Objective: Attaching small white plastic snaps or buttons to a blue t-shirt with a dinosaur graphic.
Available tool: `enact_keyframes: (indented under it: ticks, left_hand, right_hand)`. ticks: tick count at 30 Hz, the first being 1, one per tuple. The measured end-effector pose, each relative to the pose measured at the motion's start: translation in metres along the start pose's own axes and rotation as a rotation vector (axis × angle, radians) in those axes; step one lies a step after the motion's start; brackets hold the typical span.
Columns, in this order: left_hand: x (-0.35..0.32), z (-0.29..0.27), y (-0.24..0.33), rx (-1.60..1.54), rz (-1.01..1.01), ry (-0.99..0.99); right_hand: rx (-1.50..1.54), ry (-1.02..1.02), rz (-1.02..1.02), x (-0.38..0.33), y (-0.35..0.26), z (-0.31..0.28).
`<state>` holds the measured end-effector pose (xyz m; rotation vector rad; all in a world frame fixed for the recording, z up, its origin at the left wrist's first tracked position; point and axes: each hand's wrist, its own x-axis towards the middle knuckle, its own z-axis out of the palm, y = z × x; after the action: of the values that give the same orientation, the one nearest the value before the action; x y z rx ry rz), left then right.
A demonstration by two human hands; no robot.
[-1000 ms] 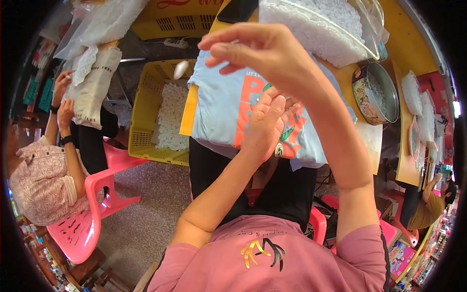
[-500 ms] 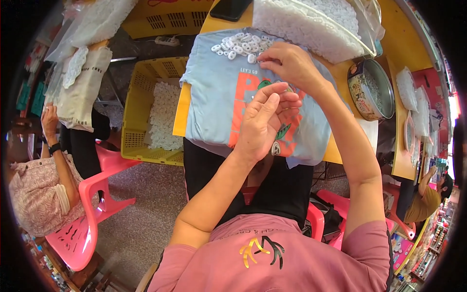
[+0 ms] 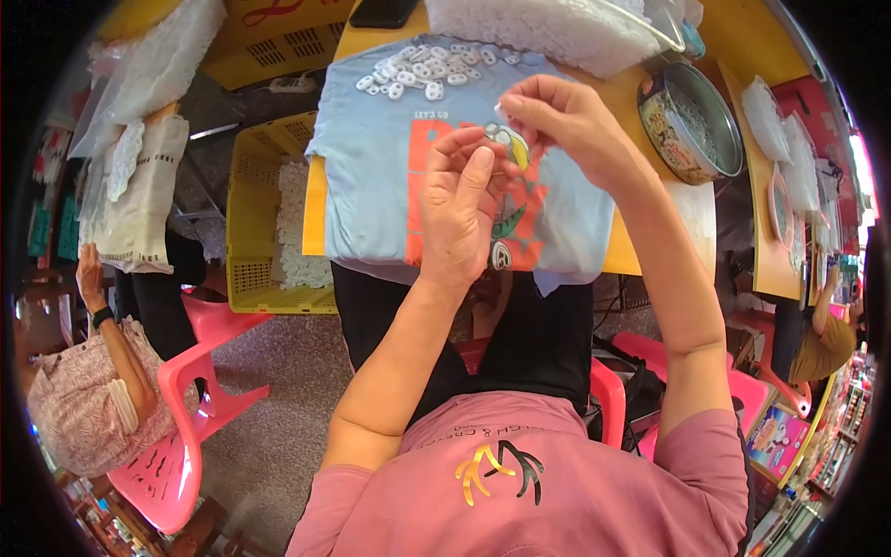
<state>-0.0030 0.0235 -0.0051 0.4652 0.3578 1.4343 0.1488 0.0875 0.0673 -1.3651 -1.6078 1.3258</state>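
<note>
A light blue printed T-shirt (image 3: 362, 176) lies folded on the table under both my hands. At its far side is a loose pile of small white oval plastic pieces (image 3: 422, 67) with holes. My right hand (image 3: 566, 121) is raised above the shirt, to the right of the pile. Thumb and forefinger pinch a small white plastic piece (image 3: 501, 111), mostly covered by the fingertips. Close by on the left, my left hand (image 3: 464, 200) is palm up with its fingers curled in and the thumb over them. What it holds, if anything, is hidden.
Beyond the shirt stand a white bin (image 3: 548, 37) full of white pieces and a black phone (image 3: 382, 11). A round tin (image 3: 691, 121) is at right. A yellow crate (image 3: 251, 204) sits left, near a seated person (image 3: 111, 390) on a pink chair (image 3: 176, 446).
My right hand has left the edge of the pile and come toward me, with a white piece now visible in its fingertips. My left hand's fingers are more curled. The view has shifted slightly.
</note>
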Motion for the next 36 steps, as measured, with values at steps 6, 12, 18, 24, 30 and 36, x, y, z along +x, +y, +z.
enact_keyframes:
  ticks: [6, 12, 18, 24, 30, 36]
  left_hand:
    - [-0.006, 0.010, -0.003, 0.285, 0.113, -0.022]
    - [-0.012, 0.013, -0.006, 0.563, 0.240, -0.079]
    - [-0.015, 0.017, -0.003, 0.601, 0.194, -0.036]
    - [-0.017, 0.015, -0.006, 0.634, 0.187, -0.017]
    - [-0.011, 0.008, -0.004, 0.493, 0.093, -0.029]
    - [-0.009, 0.015, -0.005, 0.429, 0.088, 0.045]
  right_hand:
    - [0.345, 0.017, 0.009, -0.045, 0.008, 0.009]
    - [0.404, 0.071, -0.030, -0.060, 0.010, 0.012]
    - [0.367, 0.063, -0.130, -0.063, 0.020, 0.011]
    - [0.121, 0.200, -0.307, -0.064, 0.030, 0.021]
    - [0.264, 0.220, -0.245, -0.070, 0.032, 0.034]
    - [0.226, 0.246, -0.336, -0.068, 0.039, 0.035]
